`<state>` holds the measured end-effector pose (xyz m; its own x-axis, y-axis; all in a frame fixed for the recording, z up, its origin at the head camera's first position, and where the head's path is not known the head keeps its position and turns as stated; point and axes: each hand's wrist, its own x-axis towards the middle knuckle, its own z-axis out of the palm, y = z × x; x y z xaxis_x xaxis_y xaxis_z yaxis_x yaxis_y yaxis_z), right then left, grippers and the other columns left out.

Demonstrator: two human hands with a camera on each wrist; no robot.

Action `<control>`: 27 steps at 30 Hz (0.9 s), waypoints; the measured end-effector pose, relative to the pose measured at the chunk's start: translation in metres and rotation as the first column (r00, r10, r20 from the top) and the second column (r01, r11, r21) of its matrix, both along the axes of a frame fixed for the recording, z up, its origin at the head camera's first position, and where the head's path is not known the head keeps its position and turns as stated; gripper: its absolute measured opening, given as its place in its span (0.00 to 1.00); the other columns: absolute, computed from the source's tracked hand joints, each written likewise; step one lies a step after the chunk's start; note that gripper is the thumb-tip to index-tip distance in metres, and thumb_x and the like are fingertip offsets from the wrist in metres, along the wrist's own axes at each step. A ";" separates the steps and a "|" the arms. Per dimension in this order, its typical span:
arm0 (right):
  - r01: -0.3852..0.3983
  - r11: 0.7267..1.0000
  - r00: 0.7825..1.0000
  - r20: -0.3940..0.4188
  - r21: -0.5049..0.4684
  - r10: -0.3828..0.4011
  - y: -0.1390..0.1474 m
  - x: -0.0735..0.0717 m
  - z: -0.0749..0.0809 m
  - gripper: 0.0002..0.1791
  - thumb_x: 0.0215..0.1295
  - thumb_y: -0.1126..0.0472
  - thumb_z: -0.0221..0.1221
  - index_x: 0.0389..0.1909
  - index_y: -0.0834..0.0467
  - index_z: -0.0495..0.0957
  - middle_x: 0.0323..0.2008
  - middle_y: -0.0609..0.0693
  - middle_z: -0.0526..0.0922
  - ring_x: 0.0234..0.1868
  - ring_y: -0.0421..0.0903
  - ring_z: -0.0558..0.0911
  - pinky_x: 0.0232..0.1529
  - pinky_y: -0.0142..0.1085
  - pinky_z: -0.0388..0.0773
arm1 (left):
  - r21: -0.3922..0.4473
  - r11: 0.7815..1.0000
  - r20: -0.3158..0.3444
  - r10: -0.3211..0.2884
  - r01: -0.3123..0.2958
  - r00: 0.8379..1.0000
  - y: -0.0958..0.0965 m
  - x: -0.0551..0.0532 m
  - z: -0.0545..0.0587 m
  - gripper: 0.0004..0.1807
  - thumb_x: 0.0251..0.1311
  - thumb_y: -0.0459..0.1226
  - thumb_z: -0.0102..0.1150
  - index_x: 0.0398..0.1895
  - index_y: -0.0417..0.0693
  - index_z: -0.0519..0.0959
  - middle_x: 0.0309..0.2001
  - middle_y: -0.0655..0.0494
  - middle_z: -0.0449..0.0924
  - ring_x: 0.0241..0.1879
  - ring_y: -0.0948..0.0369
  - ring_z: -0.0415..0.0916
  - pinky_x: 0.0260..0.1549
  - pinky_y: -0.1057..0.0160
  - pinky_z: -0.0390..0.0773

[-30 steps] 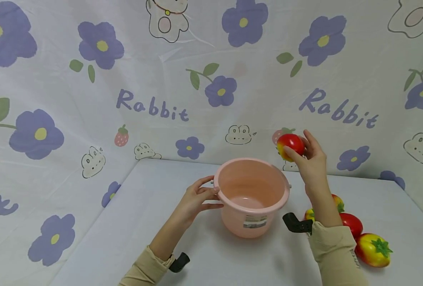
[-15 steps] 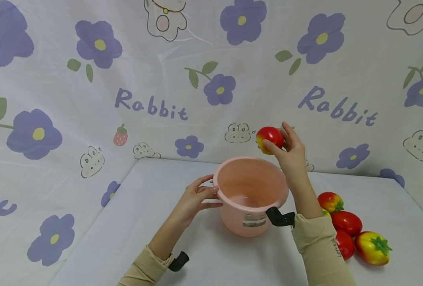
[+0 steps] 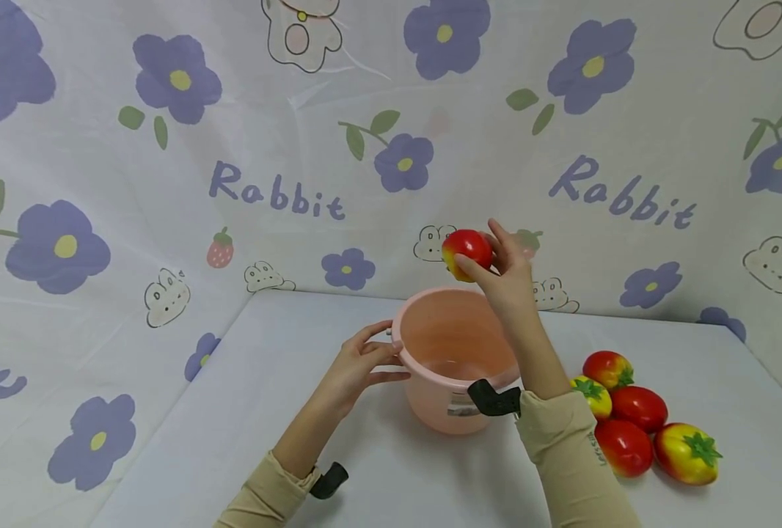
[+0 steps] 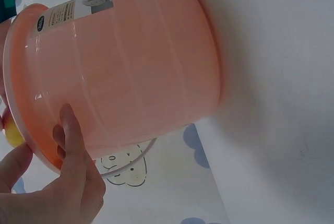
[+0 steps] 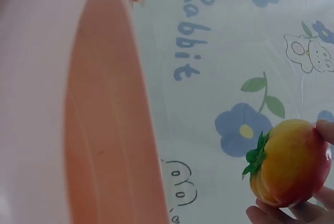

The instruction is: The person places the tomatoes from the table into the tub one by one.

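Observation:
A pink plastic bucket (image 3: 427,407) stands upright on the white table, with a label on its front. My left hand (image 3: 358,370) grips its rim from the left; in the left wrist view the thumb is at the rim and the fingers (image 4: 73,145) lie along the outer wall. Above the bucket's mouth, my right hand (image 3: 511,282) holds a red-and-yellow artificial fruit (image 3: 466,251) between thumb and fingers. The right wrist view shows its green leafy cap (image 5: 255,156) pointing away from the palm, beside the bucket's inner wall (image 5: 115,109).
Several more red-and-yellow artificial fruits (image 3: 638,409) lie grouped on the table (image 3: 747,389) to the right, near my right sleeve (image 3: 569,447). A white curtain (image 3: 497,147) printed with flowers and rabbits hangs behind. The bucket's thin handle (image 4: 138,158) hangs at its far side.
My right hand has carried the fruit leftward, from beyond the bucket's right side to over its mouth. More of the grouped fruits show now. The left hand stays on the rim.

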<state>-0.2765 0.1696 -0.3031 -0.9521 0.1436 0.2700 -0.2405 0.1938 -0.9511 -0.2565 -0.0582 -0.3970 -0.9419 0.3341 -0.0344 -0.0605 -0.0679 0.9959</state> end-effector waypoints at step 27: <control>-0.086 0.995 0.996 0.024 -0.046 0.088 -0.036 -0.005 0.001 0.42 0.65 0.59 0.63 0.76 0.44 0.54 0.72 0.50 0.67 0.72 0.51 0.67 0.67 0.46 0.73 | -0.017 1.000 0.005 0.001 -0.001 1.000 0.000 -0.002 -0.001 0.29 0.66 0.40 0.58 0.69 0.53 0.65 0.48 0.46 0.82 0.45 0.58 0.84 0.51 0.49 0.83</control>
